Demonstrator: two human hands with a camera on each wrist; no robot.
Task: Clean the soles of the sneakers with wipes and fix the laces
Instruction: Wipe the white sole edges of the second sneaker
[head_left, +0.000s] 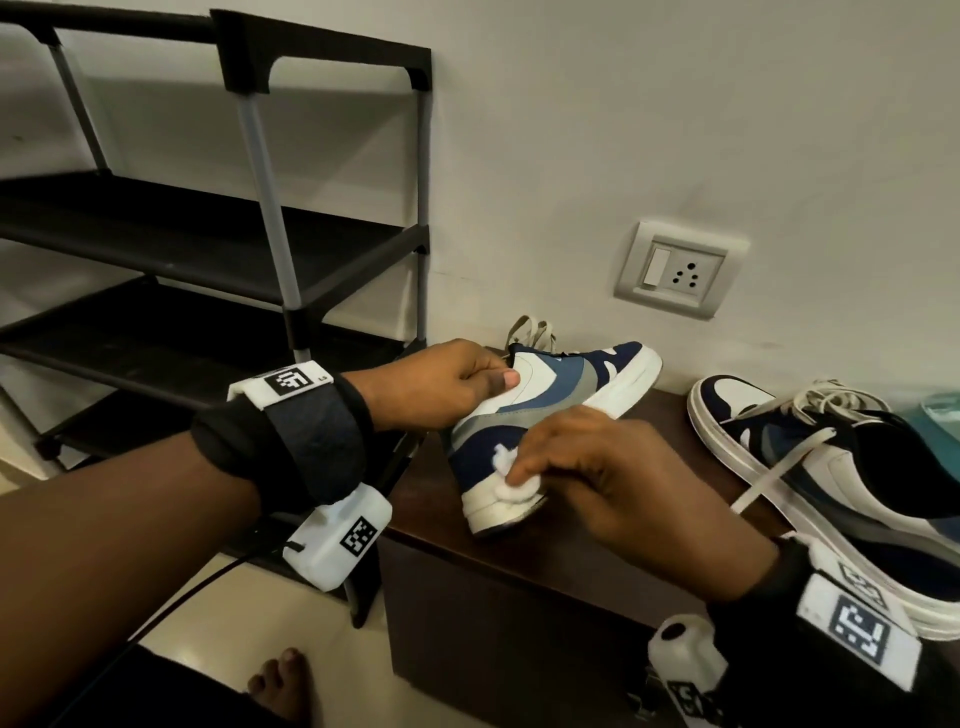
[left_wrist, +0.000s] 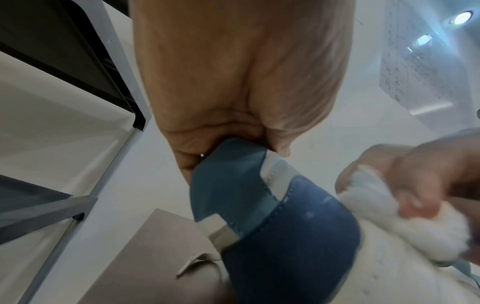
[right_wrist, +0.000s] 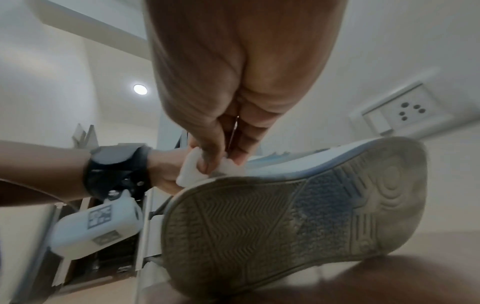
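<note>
Both hands work on one blue, grey and white low-top sneaker (head_left: 550, 410) held tilted above a dark brown wooden cabinet top (head_left: 670, 447). The left hand (head_left: 441, 384) grips the sneaker at its collar, fingers curled inside the opening and thumb pressed on the outer white side panel; the left wrist view shows the same grasp at the padded blue collar (left_wrist: 228, 179). The right hand (head_left: 597, 467) pinches a crumpled white wipe (head_left: 511, 486) between thumb and fingertips and presses it against the white side wall of the sole at the heel, just below the left hand. From the right wrist view, the wipe (right_wrist: 197, 170) touches the heel edge, and the grey and blue patterned rubber outsole (right_wrist: 298, 216) faces the camera, looking grimy. Beige laces (head_left: 530, 327) stick up behind the left hand. To the right of the right hand, the matching second sneaker (head_left: 831, 478) rests upright on the cabinet top, its pale laces loose, one end trailing toward the right wrist. Beyond the hands, a white wall socket with a switch (head_left: 675, 270) sits on the wall, and a black shoe rack with grey poles (head_left: 218, 234) stands to the left of the left hand.
</note>
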